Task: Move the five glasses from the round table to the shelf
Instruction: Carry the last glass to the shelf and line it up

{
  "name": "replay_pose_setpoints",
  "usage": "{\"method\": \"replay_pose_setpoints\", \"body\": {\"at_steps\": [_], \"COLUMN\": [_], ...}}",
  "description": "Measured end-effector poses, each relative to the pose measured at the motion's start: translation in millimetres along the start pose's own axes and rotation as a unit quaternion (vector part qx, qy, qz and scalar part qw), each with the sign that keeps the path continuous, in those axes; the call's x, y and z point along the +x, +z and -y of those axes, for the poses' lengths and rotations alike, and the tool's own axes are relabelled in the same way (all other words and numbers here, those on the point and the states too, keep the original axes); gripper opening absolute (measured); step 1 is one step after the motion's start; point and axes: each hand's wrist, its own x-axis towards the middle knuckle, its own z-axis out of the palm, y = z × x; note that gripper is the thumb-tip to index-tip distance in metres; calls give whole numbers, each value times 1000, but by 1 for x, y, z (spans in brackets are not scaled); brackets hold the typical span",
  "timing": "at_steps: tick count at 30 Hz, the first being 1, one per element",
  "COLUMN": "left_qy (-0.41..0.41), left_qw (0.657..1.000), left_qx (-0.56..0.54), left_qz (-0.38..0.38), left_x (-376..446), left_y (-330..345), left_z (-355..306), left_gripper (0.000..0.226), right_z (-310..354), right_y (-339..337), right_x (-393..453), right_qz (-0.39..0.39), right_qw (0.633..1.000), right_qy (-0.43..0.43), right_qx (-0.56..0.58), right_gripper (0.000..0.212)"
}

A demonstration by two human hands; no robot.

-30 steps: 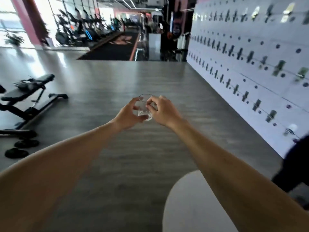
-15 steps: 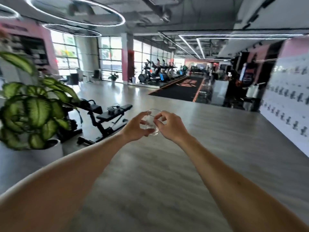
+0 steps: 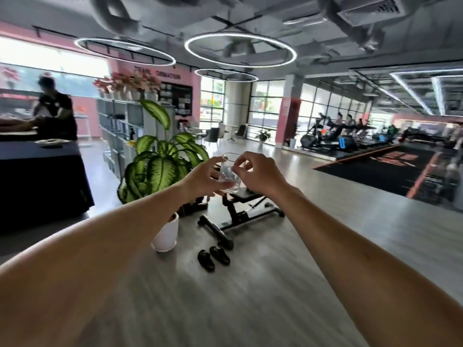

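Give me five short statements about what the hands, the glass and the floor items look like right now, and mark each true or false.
1. Both hands grip one clear drinking glass. True: the left hand and right hand are both on it.
2. The glass stands on a round table. False: it is held in the air above the grey floor.
3. A green leafy plant in a white pot stands on the floor below the left forearm. True.
4. The black weight bench lies right of the black carpet. False: the bench is to its left.
5. A pair of red shoes sits near the pot. False: the pair of slippers is black.
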Motion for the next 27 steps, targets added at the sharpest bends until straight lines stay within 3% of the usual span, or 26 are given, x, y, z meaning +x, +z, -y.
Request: {"method": "replay_pose_setpoints", "body": {"at_steps": [5, 16, 27], "left_qy": [-39, -51, -55], "left_qw": [999, 993, 991], "left_qx": [9, 30, 72], "left_qz": [-20, -103, -97], "left_x": [34, 120, 220], "left_y": [-38, -192, -335], "left_z": [46, 172, 298], "left_gripper": [70, 69, 69], "right_z": [-5, 41, 81], "right_y": [51, 215, 361], "right_x": [67, 230, 378], "right_qz": [69, 67, 106], "right_qw": [997, 992, 985], "right_qy": [-30, -90, -107], "right_qx": [6, 54, 89], "right_gripper": [12, 9, 7]}}
